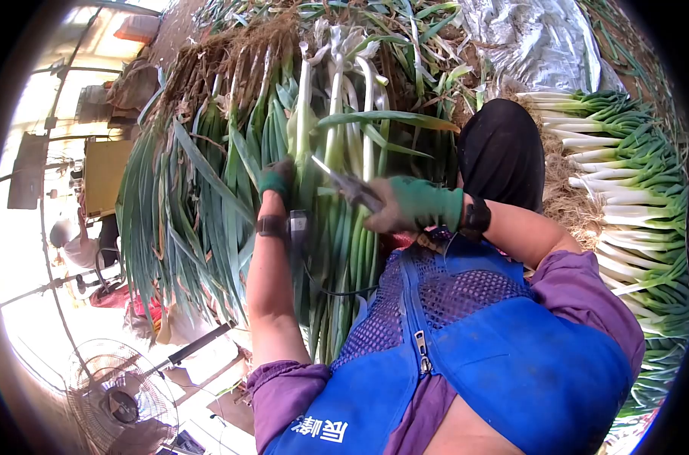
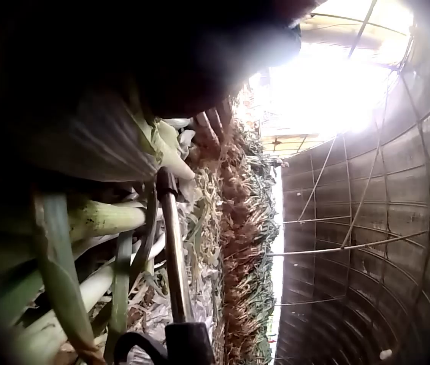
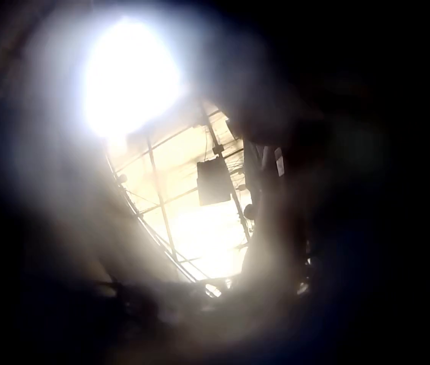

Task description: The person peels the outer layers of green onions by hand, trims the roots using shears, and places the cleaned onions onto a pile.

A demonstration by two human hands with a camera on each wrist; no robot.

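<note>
My gloved left hand (image 1: 280,176) grips a thick green onion (image 1: 304,114), its white end pointing away from me. In the left wrist view the hand is mostly dark, and the torn outer skin (image 2: 171,152) shows at the stalk. My right hand (image 1: 401,205), in a dark glove with green cuff, holds an air blow gun (image 1: 356,189) with its nozzle pointing at the onion. That nozzle is a metal tube (image 2: 175,251) with a dark tip, right at the torn skin in the left wrist view. The right wrist view is mostly dark and shows no hand.
Unpeeled green onions (image 1: 200,174) with rooty ends lie piled at left. Cleaned white-stalked onions (image 1: 618,189) are lined up at right, beyond my dark-clad knee (image 1: 504,152). Plastic sheeting (image 1: 542,42) lies at the back. A fan (image 1: 121,402) stands at lower left; another person (image 1: 79,243) is farther off.
</note>
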